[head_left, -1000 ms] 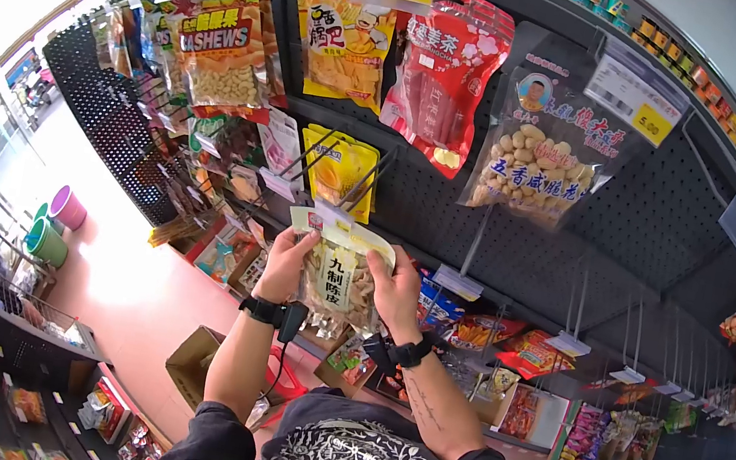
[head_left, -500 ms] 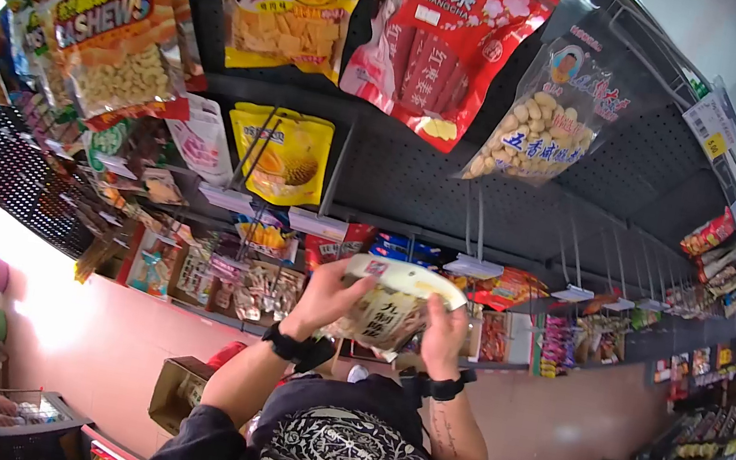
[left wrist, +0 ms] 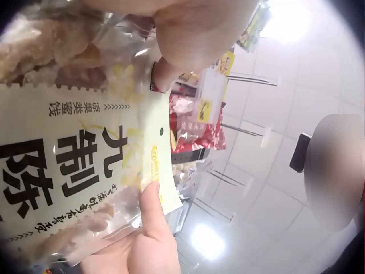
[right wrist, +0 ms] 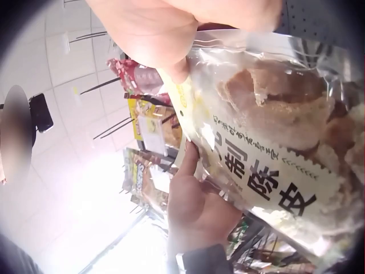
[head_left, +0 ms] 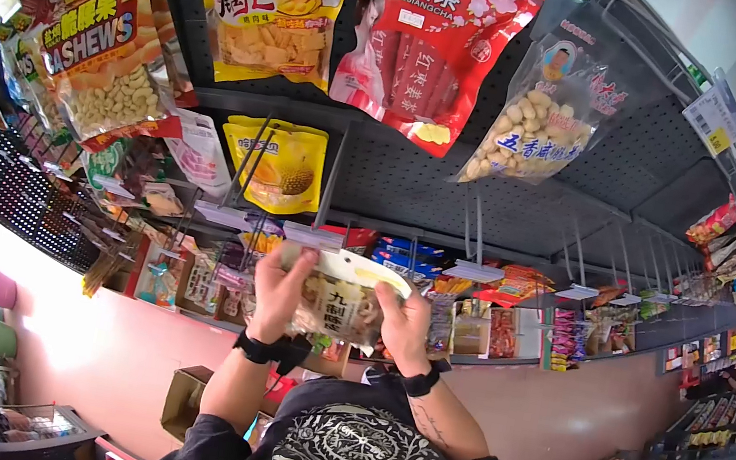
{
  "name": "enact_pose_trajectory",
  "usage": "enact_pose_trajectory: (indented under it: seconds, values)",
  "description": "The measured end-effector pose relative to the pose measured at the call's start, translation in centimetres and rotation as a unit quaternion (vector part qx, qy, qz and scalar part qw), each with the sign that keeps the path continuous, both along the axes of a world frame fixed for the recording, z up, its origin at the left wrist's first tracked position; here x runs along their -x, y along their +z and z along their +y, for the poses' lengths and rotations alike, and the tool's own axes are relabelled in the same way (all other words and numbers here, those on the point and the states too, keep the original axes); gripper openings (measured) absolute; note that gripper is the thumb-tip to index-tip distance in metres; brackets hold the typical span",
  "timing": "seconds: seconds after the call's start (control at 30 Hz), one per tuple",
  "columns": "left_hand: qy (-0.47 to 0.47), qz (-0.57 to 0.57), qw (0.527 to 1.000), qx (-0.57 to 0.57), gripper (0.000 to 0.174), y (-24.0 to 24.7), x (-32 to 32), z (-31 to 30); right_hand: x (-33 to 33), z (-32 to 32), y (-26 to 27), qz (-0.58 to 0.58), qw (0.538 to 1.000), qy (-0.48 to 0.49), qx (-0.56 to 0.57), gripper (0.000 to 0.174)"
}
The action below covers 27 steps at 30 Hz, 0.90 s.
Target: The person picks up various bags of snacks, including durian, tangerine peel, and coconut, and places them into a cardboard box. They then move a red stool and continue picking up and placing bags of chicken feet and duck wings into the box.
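Note:
A clear bag of dried tangerine peel (head_left: 338, 310) with a pale top strip and dark lettering is held up in front of the chest. On one side of it, my left hand (head_left: 277, 298) grips the upper edge, thumb on the front. My right hand (head_left: 404, 334) grips the opposite side, its thumb also on the face of the bag. Brownish peel pieces show through the plastic in the right wrist view, and a small hang hole pierces the pale strip in the left wrist view. The fingers behind the bag are mostly hidden.
On the dark rack ahead hang a cashew bag (head_left: 112, 55), a red ginger tea bag (head_left: 435, 48), a peanut bag (head_left: 538, 132) and a yellow durian bag (head_left: 277, 167). Metal hooks jut out below. A cardboard box (head_left: 185, 401) stands on the pink floor (head_left: 125, 336).
The head view has shifted, so the hanging bags look larger and higher. Both hands keep hold of the peel bag, which moved right in view, then back left.

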<state>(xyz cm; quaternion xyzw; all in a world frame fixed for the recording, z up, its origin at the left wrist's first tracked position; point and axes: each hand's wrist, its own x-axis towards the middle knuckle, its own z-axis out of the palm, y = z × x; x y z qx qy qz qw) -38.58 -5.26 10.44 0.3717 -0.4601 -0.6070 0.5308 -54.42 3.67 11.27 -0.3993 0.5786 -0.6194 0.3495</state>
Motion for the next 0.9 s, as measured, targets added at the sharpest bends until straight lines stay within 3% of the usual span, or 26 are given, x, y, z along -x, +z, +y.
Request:
enact_pose_trajectory:
  seconds: [0.2, 0.33, 0.8, 0.9]
  values:
    - [0.049, 0.033, 0.996, 0.066, 0.015, 1.9, -2.0, -3.0, -2.1, -4.8, 1.4, 0.035, 0.997, 0.006, 0.065, 0.027]
    - [0.034, 0.034, 0.996, 0.068, 0.017, 2.5, -1.8, -3.5, -1.6, -5.7, 1.8, 0.023, 0.996, 0.012, 0.086, 0.025]
    - [0.036, 0.031, 0.996, 0.07, 0.017, 2.5, -0.1, -5.5, -0.7, -7.1, 2.4, 0.067, 0.996, -0.022, 0.048, 0.028]
    - [0.012, 0.036, 0.998, 0.056, 0.019, 1.9, 2.0, -9.3, 0.3, -10.1, 3.5, 0.101, 0.989, -0.087, 0.06, 0.031]
